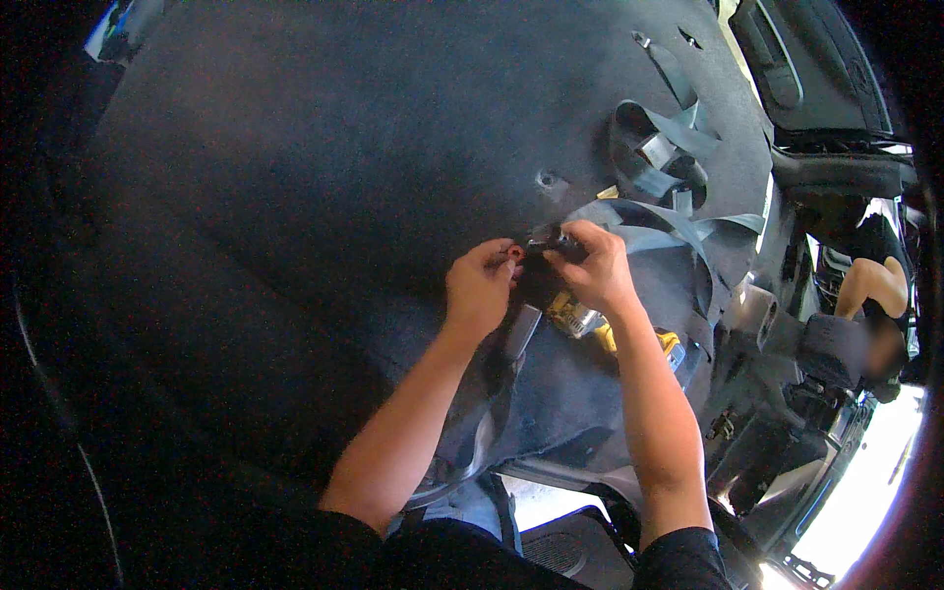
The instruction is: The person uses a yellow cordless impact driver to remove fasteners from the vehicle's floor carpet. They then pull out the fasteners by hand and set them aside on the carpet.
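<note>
Both of my hands meet above the dark carpet [324,128], fingertips close together. My right hand [595,265] pinches a small dark fitting with a shiny face [543,239], which lies by the end of the grey belt webbing [629,236]. Between the fingers of my left hand [479,290] is a small reddish ring-like piece [515,253], partly covered by the fingertips. Whether the two pieces touch, I cannot tell. Just below my hands lies a seat belt buckle [524,329]. A yellow and black power tool [570,313] rests under my right forearm, which hides its middle.
Grey seat belts lie tangled at the upper right, with a silver latch plate [656,149]. A bolt-like fitting [547,180] sits in the carpet beyond my hands. Door trim [787,69] borders the far right. Another person [875,285] is at the right edge.
</note>
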`<move>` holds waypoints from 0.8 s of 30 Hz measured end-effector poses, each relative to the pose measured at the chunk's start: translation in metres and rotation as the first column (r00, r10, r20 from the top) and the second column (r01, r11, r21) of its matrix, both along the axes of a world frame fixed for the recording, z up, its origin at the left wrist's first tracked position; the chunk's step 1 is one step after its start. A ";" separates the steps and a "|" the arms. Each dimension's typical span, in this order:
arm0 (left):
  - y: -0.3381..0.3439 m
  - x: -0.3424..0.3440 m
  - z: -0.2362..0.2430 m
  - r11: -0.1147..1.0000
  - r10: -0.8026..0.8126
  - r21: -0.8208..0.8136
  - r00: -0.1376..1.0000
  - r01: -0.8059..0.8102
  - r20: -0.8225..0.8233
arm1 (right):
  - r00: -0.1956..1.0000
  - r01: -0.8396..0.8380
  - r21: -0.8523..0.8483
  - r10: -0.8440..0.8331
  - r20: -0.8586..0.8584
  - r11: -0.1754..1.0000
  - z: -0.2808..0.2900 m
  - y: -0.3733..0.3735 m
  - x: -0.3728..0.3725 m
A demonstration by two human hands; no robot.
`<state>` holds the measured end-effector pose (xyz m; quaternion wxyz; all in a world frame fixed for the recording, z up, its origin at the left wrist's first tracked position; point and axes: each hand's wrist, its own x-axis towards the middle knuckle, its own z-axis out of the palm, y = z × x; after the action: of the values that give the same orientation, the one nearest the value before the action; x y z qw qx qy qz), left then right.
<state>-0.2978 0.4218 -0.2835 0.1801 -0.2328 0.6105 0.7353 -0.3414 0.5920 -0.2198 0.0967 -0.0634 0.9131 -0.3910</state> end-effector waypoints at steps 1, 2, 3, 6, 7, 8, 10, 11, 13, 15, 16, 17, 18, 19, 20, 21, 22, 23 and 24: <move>0.001 0.001 -0.001 0.999 0.002 -0.039 1.000 -0.003 -0.027 | 1.000 0.005 -0.005 -0.005 -0.002 1.000 -0.001 0.001 0.000; 0.003 0.001 0.000 0.997 0.007 -0.077 0.999 -0.010 -0.043 | 1.000 0.007 -0.006 -0.007 0.002 1.000 -0.002 0.001 0.000; 0.004 0.000 0.000 0.994 0.004 -0.109 0.999 -0.008 -0.038 | 1.000 0.008 -0.004 -0.008 0.000 1.000 -0.002 0.002 0.000; 0.007 -0.003 0.005 0.983 -0.070 -0.172 0.998 0.068 -0.007 | 1.000 0.014 0.002 -0.014 -0.015 1.000 -0.003 0.003 0.002; 0.008 -0.005 0.006 0.985 -0.074 -0.157 0.997 0.073 -0.003 | 0.999 0.028 -0.008 -0.028 -0.031 1.000 -0.004 0.003 0.003; 0.007 -0.006 0.008 0.987 -0.079 -0.141 0.997 0.078 0.003 | 0.998 0.042 -0.018 -0.042 -0.044 0.999 -0.005 0.003 0.005; 0.008 -0.006 0.010 0.992 -0.067 -0.104 0.997 0.069 0.026 | 0.992 0.010 0.000 -0.010 -0.124 1.000 -0.006 0.003 0.008; 0.009 -0.006 0.010 0.995 -0.049 -0.083 0.998 0.052 0.042 | 0.986 -0.006 0.010 0.007 -0.164 1.000 -0.007 0.003 0.009; 0.011 -0.006 0.010 0.997 -0.024 -0.077 0.999 0.028 0.048 | 0.988 -0.006 -0.003 0.006 -0.153 1.000 -0.008 0.004 0.010; 0.013 -0.006 0.009 0.993 -0.019 -0.113 0.999 0.022 0.030 | 0.989 -0.009 -0.014 0.006 -0.145 1.000 -0.008 0.005 0.010; 0.013 -0.006 0.008 0.995 -0.003 -0.101 1.000 0.005 0.018 | 0.990 -0.010 -0.018 0.007 -0.141 1.000 -0.008 0.005 0.010; 0.013 -0.006 0.008 0.995 0.006 -0.096 1.000 -0.006 0.005 | 0.989 -0.014 -0.013 0.012 -0.149 1.000 -0.007 0.006 0.010; 0.013 -0.006 0.009 0.995 0.009 -0.095 1.000 -0.007 0.019 | 0.991 -0.010 -0.028 0.007 -0.134 1.000 -0.007 0.006 0.009; 0.012 -0.006 0.010 0.998 0.014 -0.069 1.000 -0.013 0.016 | 0.991 -0.010 -0.034 0.005 -0.131 0.999 -0.007 0.006 0.009; 0.012 -0.006 0.011 0.999 0.014 -0.048 0.999 -0.012 0.040 | 0.991 -0.015 -0.032 0.010 -0.131 0.999 -0.007 0.006 0.009; 0.012 -0.006 0.013 1.000 0.014 -0.022 0.998 -0.012 0.063 | 0.989 -0.019 -0.027 0.015 -0.149 0.999 -0.008 0.006 0.009; 0.012 -0.007 0.015 1.000 0.008 0.025 0.997 -0.009 0.071 | 0.985 -0.028 -0.013 0.025 -0.169 1.000 -0.008 0.006 0.009; 0.012 -0.007 0.016 0.997 0.002 0.076 0.997 -0.008 0.076 | 0.981 -0.036 0.009 0.037 -0.192 0.999 -0.008 0.006 0.009; 0.012 -0.007 0.017 0.992 0.008 0.123 0.997 -0.018 0.081 | 0.984 -0.025 0.001 0.025 -0.176 1.000 -0.008 0.005 0.009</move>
<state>-0.3052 0.4340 -0.2661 0.2139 -0.2543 0.5547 0.7628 -0.3324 0.5974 -0.2281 0.0205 -0.1093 0.9170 -0.3831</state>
